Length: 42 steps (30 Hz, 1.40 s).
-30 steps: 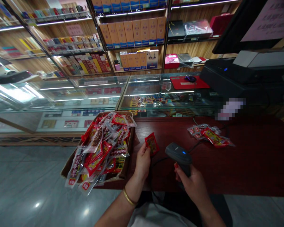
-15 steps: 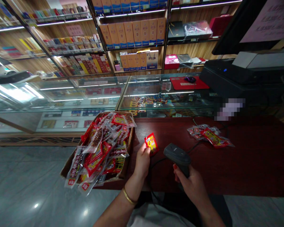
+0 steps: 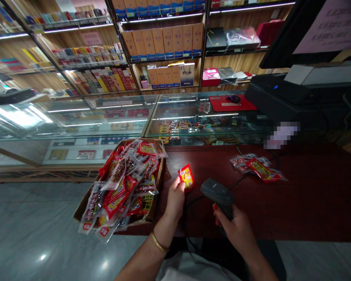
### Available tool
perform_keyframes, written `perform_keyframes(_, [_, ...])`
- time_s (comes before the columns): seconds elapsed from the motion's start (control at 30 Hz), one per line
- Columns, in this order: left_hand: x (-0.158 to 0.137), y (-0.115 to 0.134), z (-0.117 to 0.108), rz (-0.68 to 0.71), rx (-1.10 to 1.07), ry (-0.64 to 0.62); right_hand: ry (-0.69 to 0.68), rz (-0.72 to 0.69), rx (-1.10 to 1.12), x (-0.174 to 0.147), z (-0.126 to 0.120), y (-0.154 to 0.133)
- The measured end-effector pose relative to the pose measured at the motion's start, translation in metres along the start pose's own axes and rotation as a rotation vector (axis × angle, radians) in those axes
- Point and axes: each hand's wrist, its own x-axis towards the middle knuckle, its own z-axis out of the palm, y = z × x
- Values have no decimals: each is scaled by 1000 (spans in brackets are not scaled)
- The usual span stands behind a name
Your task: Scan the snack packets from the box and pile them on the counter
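Pinched in the fingers of my left hand [image 3: 176, 195] is a small red and yellow snack packet [image 3: 187, 177], held up over the dark red wooden counter. My right hand [image 3: 235, 220] is wrapped round the handle of a black barcode scanner [image 3: 218, 193], whose head points left toward the packet without touching it. To the left of my left hand stands a cardboard box [image 3: 160, 187] heaped with red and clear snack packets [image 3: 119, 195]. A few other packets [image 3: 261, 169] lie on the counter to the right, beyond the scanner.
The wooden counter [image 3: 304, 203] runs along to the right. A glass display case [image 3: 105, 117] stands behind it, with a red mouse pad [image 3: 219, 104] and mouse on top. A monitor [image 3: 280, 43] and a black machine [image 3: 280, 99] occupy the back right. The scanner's cable [image 3: 195, 200] trails across the counter.
Almost nothing differs. The whole view has shifted slightly; both hands keep their hold on the packet and the scanner.
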Motion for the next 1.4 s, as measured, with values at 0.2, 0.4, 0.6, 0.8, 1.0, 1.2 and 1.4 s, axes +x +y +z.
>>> perform_keyframes(0.2, [-1, 0, -1, 8, 28, 15, -3, 6, 9, 0, 0, 0])
perform_keyframes(0.4, [-2, 4, 2, -39, -57, -12, -12, 9, 9, 0, -2, 5])
perform_keyframes(0.6, [-1, -2, -1, -24, 8, -1, -8, -8, 2, -1, -2, 4])
perform_keyframes(0.8, [-2, -5, -3, -108, -118, 24, 26, 21, 52, -2, -4, 3])
perform_keyframes(1.0, [-4, 13, -5, -39, 130, -43, 73, 37, 57, -3, -10, 4])
perform_keyframes(1.2, [3, 33, -3, 92, 98, 80, 79, 54, 45, -3, -13, 6])
perform_keyframes(1.4, [7, 33, -4, -219, -178, 61, 67, 37, 27, -3, -12, 8])
